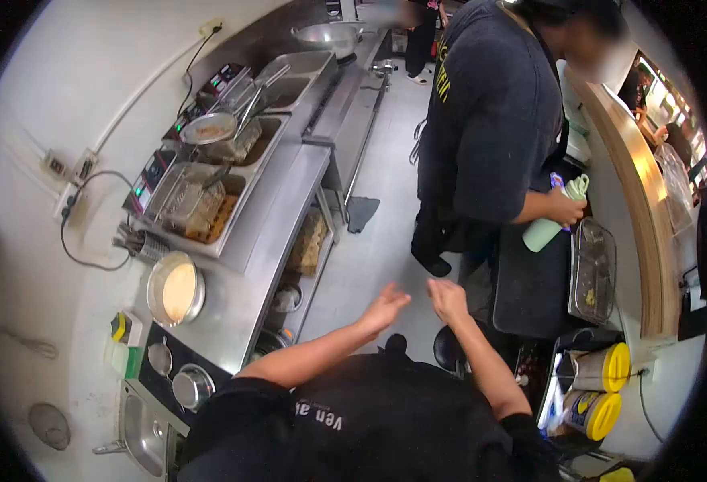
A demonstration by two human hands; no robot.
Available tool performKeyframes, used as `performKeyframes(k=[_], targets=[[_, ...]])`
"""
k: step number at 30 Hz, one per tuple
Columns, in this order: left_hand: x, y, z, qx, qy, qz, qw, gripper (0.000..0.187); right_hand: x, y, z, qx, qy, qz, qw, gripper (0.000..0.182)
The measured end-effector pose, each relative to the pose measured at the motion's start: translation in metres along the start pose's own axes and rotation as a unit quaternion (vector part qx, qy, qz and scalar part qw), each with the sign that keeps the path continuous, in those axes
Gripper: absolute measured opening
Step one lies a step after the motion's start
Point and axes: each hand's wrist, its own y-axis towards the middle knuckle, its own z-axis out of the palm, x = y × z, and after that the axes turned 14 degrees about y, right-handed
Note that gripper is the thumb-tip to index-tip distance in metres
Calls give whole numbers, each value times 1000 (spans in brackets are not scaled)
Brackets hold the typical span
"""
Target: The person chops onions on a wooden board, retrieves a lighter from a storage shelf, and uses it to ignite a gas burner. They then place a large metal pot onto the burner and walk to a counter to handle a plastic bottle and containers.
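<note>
Counter (530,293), black-topped, is seen at three o'clock from the right hand (448,301), which is raised with its fingers partly bent; whether it is open or closed cannot be told. At nine o'clock from it, just beside but apart, the left hand (384,312) is held open, its fingers loosely stretched. Grey floor (386,193) is seen beyond both. From the right hand, at two o'clock, a tilted pale green bottle (541,233) is gripped by a co-worker (482,120) in dark clothes. By the counter's three o'clock edge, a metal tray (594,261) is set. Two yellow-lidded tubs (590,411) are kept at four o'clock, and a sink (146,426) is placed at eight. At nine, a bowl (157,285) of pale orange mixture is stood on a steel table (237,277). At ten, wire baskets (189,197) are rested at a fryer (245,205).
</note>
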Motion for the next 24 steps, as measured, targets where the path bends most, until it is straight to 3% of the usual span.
performKeyframes(k=[1, 3, 5, 7, 9, 10, 12, 16, 17, 19, 24], targets=[[-20, 8, -16, -26, -2, 12, 1000, 75, -2, 40, 4, -6, 11, -32, 999, 30], [-46, 24, -47, -84, -15, 53, 995, 73, -14, 116, 13, 161, -9, 10, 987, 35], [-61, 38, -79, -157, -20, 94, 983, 72, -14, 188, 29, 222, 21, 57, 973, 44], [-59, 52, -109, -251, 6, 105, 962, 75, -45, 242, 70, 190, 56, 39, 979, 55], [-20, 74, -138, -323, 36, 91, 941, 79, -66, 289, 99, 220, 29, 55, 973, 60], [-13, 79, -148, -330, 3, 97, 939, 81, -79, 313, 109, 250, 9, 69, 966, 64], [-5, 83, -176, -319, 26, -37, 947, 78, -105, 353, 130, 288, -32, 52, 956, 68], [21, 124, -249, -274, 66, -81, 956, 60, -145, 408, 184, 375, -94, 30, 922, 78], [18, 136, -256, -273, 58, -82, 957, 60, -159, 412, 189, 400, -105, 46, 909, 79], [-14, 161, -279, -266, 10, 16, 964, 64, -177, 441, 192, 415, -117, 62, 900, 79], [-102, 214, -318, -313, 86, 34, 945, 75, -237, 511, 208, 427, -112, 185, 878, 81]])
